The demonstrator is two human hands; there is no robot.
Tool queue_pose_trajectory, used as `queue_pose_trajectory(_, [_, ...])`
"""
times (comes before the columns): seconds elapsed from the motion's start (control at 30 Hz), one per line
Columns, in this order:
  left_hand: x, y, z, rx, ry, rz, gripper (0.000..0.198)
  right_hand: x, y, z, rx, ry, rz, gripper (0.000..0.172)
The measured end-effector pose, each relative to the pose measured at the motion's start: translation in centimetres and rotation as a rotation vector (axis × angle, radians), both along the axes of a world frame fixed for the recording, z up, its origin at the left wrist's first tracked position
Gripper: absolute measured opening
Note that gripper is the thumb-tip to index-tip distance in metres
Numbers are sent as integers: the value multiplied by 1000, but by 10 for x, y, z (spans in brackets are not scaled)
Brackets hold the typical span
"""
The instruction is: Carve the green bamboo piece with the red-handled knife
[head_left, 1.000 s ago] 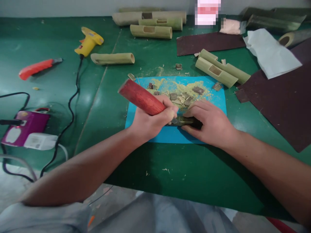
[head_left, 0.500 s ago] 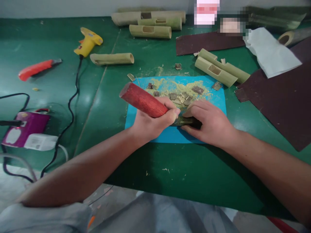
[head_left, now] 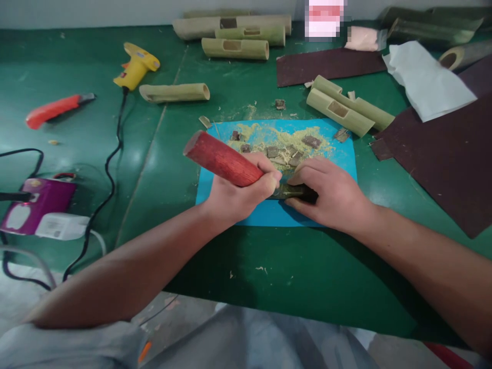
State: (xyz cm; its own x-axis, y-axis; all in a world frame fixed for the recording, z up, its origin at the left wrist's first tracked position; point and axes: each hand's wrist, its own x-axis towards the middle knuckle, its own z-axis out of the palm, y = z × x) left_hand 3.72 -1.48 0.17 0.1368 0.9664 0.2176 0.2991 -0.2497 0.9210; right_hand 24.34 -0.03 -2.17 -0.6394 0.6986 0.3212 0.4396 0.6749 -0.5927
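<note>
1. One green counter carries a blue sheet.
2. The left hand grasps a tilted red handle in its fingers.
3. The right hand holds a dark bamboo piece in its fingers, over the sheet, beside the left hand.
4. Just beyond lie pale shavings and brown chips.
5. Farther back, notched bamboo tubes lie near the wall.

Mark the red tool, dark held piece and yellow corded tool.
Red tool (head_left: 223, 160): head view, middle of handle.
Dark held piece (head_left: 289, 191): head view, uncovered stretch.
Yellow corded tool (head_left: 137, 67): head view, its body.
</note>
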Motion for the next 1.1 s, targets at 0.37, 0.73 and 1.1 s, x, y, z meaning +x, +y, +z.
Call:
queue_pose_trajectory(0.37, [-2, 3, 2, -66, -90, -34, 19, 0, 0, -2, 4, 9, -9, 9])
queue_pose_trajectory(0.73, [-5, 4, -5, 35, -14, -72, 19, 0, 0, -1, 11, 0, -3, 8])
queue_pose_trajectory(1.1, [-2, 4, 1, -61, -50, -96, 17, 1, 0, -2, 13, 18, 7, 13])
